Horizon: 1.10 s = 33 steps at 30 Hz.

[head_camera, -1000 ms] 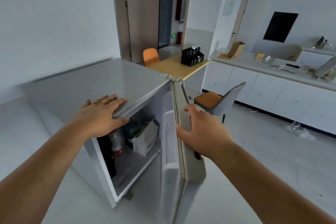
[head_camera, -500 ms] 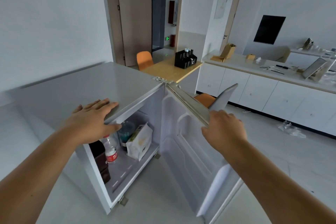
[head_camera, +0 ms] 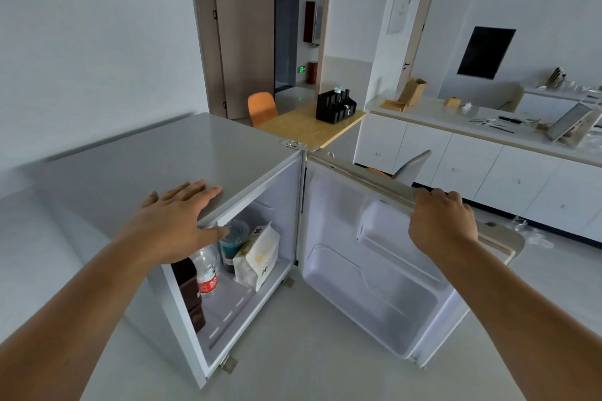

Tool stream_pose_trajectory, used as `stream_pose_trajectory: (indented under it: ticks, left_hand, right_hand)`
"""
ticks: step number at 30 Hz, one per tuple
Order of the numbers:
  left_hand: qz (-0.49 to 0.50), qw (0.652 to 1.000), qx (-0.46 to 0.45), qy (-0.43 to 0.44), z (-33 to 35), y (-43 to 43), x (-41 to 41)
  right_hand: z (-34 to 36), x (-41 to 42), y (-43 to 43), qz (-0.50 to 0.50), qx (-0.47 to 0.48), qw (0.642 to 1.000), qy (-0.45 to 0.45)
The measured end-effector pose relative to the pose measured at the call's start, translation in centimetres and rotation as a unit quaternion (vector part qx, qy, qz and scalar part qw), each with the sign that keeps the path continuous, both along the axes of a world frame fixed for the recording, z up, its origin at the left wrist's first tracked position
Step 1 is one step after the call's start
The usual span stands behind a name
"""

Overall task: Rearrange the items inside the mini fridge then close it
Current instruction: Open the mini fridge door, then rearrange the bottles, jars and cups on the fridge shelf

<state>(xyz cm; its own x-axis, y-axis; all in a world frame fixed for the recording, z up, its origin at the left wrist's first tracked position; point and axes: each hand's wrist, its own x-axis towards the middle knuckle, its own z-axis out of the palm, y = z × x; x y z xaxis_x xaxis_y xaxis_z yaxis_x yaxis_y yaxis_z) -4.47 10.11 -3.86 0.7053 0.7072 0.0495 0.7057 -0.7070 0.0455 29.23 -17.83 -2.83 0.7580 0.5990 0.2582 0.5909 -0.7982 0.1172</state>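
Observation:
The grey mini fridge [head_camera: 163, 153] stands on the floor with its door [head_camera: 368, 283] swung wide open to the right. My left hand [head_camera: 177, 221] rests flat on the fridge's top front edge, fingers straight. My right hand [head_camera: 441, 221] grips the top edge of the door. Inside, on the shelf, stand a dark brown carton [head_camera: 190, 290], a clear water bottle with a red label [head_camera: 207, 273], a teal cup with a clear lid [head_camera: 233, 238] and a white pouch [head_camera: 260, 255]. The door's inner racks hold nothing.
Behind the fridge is a wooden table [head_camera: 312, 127] with a black organiser [head_camera: 335, 106] and an orange chair [head_camera: 262, 107]. A grey chair [head_camera: 412, 168] stands just behind the open door. White cabinets [head_camera: 488, 169] run along the right wall. Pale floor lies in front.
The fridge door has swung from nearly edge-on to wide open, pulled by my right hand on its top edge. My left hand has stayed on the fridge top.

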Motion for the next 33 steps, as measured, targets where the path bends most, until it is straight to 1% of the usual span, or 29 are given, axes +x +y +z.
stream_pose_trajectory:
  ticks: [7,12,14,17,20,24,27,29,31,33]
  left_hand:
    - [0.003,1.0,-0.001,-0.01,-0.2,0.1,0.0]
    - [-0.005,1.0,0.004,-0.03,-0.1,-0.3,-0.1]
    - [-0.02,0.998,0.049,-0.046,0.0,-0.9,-0.1]
    - [-0.054,0.987,0.129,-0.075,0.2,-1.9,0.1]
    - [-0.094,0.973,0.161,-0.139,-0.5,-3.7,1.2]
    - [-0.16,0.949,0.167,-0.214,-3.0,-6.3,3.4]
    - [-0.147,0.941,0.169,-0.253,-5.8,-7.1,4.9]
    - [-0.146,0.933,0.152,-0.293,-8.3,-7.5,5.7]
    - [-0.121,0.942,0.11,-0.293,-10.9,-7.4,6.3]
    - [-0.039,0.964,0.042,-0.261,-13.5,-6.7,6.7]
  right_hand:
    - [-0.7,-0.4,0.4,-0.011,-0.004,1.0,-0.005]
    - [-2.2,-1.3,0.7,0.024,0.029,0.998,-0.042]
    - [-2.7,-1.5,1.1,0.058,0.052,0.996,-0.054]
    - [-3.4,-2.3,2.5,0.137,0.094,0.984,-0.058]
    - [-4.1,-4.0,4.5,0.223,0.145,0.962,-0.056]
    - [-5.9,-6.8,7.5,0.295,0.167,0.94,-0.019]
    - [-7.8,-8.5,10.1,0.325,0.164,0.931,0.025]
    - [-9.2,-9.2,11.9,0.334,0.153,0.928,0.061]
    - [-11.0,-9.5,13.6,0.324,0.144,0.93,0.1]
    - [-12.9,-9.6,15.4,0.299,0.142,0.933,0.144]
